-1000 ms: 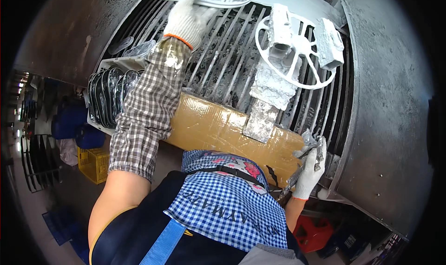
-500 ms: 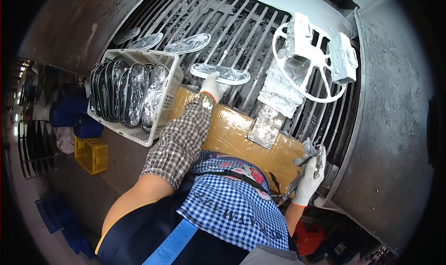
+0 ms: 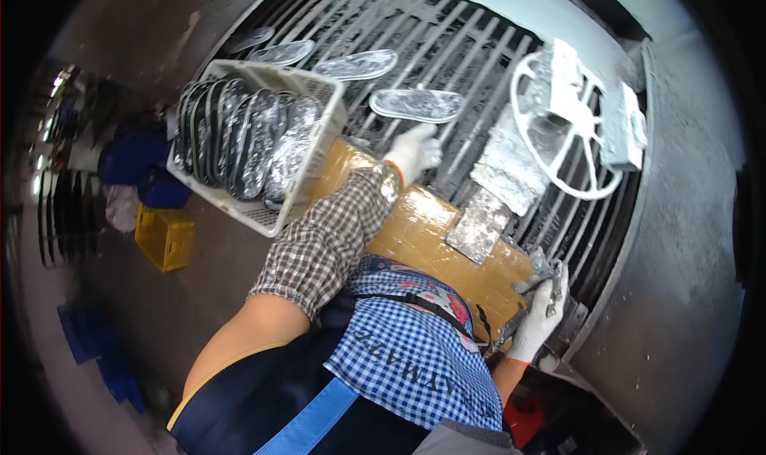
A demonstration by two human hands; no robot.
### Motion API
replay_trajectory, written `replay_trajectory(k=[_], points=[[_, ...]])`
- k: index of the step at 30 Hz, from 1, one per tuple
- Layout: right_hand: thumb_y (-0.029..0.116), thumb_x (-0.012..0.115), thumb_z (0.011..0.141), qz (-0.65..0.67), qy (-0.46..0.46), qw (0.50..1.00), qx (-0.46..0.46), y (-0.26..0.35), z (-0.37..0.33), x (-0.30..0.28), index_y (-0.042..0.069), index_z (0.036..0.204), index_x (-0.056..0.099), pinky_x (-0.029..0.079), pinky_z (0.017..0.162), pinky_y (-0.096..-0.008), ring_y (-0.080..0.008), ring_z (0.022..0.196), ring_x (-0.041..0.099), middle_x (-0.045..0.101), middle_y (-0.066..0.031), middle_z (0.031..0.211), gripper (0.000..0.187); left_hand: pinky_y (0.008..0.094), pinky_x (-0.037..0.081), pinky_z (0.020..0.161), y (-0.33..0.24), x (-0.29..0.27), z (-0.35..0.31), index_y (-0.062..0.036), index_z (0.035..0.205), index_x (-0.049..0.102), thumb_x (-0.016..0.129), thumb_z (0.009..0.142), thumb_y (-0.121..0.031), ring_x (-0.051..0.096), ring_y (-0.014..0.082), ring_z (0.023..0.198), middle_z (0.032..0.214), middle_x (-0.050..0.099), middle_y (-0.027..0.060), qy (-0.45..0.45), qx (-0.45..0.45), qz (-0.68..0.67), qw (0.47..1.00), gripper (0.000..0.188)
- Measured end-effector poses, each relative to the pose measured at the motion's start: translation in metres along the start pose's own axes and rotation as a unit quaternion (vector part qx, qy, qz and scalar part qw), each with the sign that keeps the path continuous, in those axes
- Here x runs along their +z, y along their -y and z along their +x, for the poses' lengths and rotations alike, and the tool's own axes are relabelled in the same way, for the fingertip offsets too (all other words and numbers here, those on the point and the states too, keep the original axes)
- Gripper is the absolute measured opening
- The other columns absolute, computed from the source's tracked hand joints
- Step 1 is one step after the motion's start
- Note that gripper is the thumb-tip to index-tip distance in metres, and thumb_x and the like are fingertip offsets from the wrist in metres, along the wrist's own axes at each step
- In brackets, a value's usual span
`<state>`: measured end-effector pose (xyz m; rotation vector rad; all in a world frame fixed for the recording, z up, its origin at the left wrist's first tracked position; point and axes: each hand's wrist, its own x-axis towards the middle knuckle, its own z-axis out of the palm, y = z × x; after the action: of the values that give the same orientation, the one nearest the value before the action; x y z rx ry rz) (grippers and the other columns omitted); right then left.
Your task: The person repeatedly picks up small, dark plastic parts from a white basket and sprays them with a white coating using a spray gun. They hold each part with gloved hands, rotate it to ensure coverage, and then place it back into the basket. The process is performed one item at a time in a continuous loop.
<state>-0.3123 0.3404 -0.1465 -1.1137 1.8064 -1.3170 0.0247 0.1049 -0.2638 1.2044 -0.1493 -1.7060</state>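
My left hand [image 3: 415, 150]: released, fingers loosely bent, just beside sole [image 3: 415, 105], which lies on grate [image 3: 431, 32]. My right hand [image 3: 539, 315]: wrapped round grey tool [image 3: 530, 283]. At left, I see crate [image 3: 316, 153] holding more soles [image 3: 254, 140].

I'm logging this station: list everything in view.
Sole-shaped pieces: four, grey, on grate; more, uncounted, in crate
Crate: one, white, left
Grate: one, grey, ahead
Spoked wheel: one, white, grate's right
Square tubes: two, white, by wheel
Cardboard: one, brown, near edge
Metal plate: one, silver, on cardboard
Basket: one, yellow, left
Blurred objects: several, blue, left
Possible spray gun: one, grey, right hand
Apron: one, blue check, worn
Left gloved hand: one, white, beside piece
Right gloved hand: one, white, at gun
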Motion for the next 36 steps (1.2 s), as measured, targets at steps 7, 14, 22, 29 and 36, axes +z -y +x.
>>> replay_trajectory(k=[7,14,22,29,36], points=[[0.020,0.055,0.112,-0.009,0.002,1.000,-0.018,0.004,0.003,0.006,-0.001,0.159,0.049,0.049,0.094,-0.0293,-0.0141,0.104,0.060,0.066,-0.0084,0.127,0.052,0.0345,0.062,0.082,-0.079,0.009,-0.133,-0.0033,0.126,0.068,0.073,0.102,-0.033,0.074,0.0196,0.089,0.109,0.076,0.0112,0.115,0.112,0.176,0.971,0.039],[0.022,0.056,0.111,-0.031,0.033,0.999,0.007,-0.003,0.009,0.002,0.000,0.160,0.048,0.053,0.088,-0.0278,-0.0118,0.101,0.063,0.067,-0.0069,0.121,0.054,0.0289,0.058,0.087,-0.166,-0.061,-0.184,0.0002,0.131,0.070,0.075,0.097,-0.025,0.074,0.0179,0.097,0.112,0.078,0.0108,-0.129,0.311,0.380,0.862,0.043],[0.023,0.056,0.112,0.017,0.054,0.998,0.014,-0.008,0.014,-0.002,0.001,0.161,0.046,0.056,0.082,-0.0296,-0.0131,0.095,0.064,0.068,-0.0071,0.118,0.055,0.0532,0.040,0.120,-0.245,-0.154,-0.166,-0.0076,0.144,0.063,0.082,0.078,-0.042,0.045,0.0427,0.145,0.155,0.051,0.0213,-0.389,0.334,0.759,0.402,0.076],[0.020,0.054,0.113,0.007,0.044,0.999,-0.003,0.005,0.015,-0.005,-0.004,0.159,0.047,0.048,0.110,-0.0339,-0.0207,0.129,0.061,0.063,-0.0161,0.148,0.052,0.0546,0.045,0.113,-0.252,-0.143,-0.141,-0.0139,0.124,0.077,0.085,0.074,-0.035,0.052,0.0419,0.134,0.146,0.055,0.0185,-0.354,0.321,0.806,0.349,0.055],[0.019,0.056,0.113,0.043,0.052,0.998,0.016,-0.004,0.015,-0.008,-0.004,0.159,0.047,0.052,0.088,-0.0278,-0.0108,0.098,0.063,0.067,-0.0055,0.112,0.052,0.0521,0.051,0.106,-0.274,-0.136,-0.136,-0.0099,0.111,0.080,0.076,0.079,-0.018,0.060,0.0425,0.128,0.133,0.068,0.0187,-0.351,0.273,0.821,0.358,0.033]])
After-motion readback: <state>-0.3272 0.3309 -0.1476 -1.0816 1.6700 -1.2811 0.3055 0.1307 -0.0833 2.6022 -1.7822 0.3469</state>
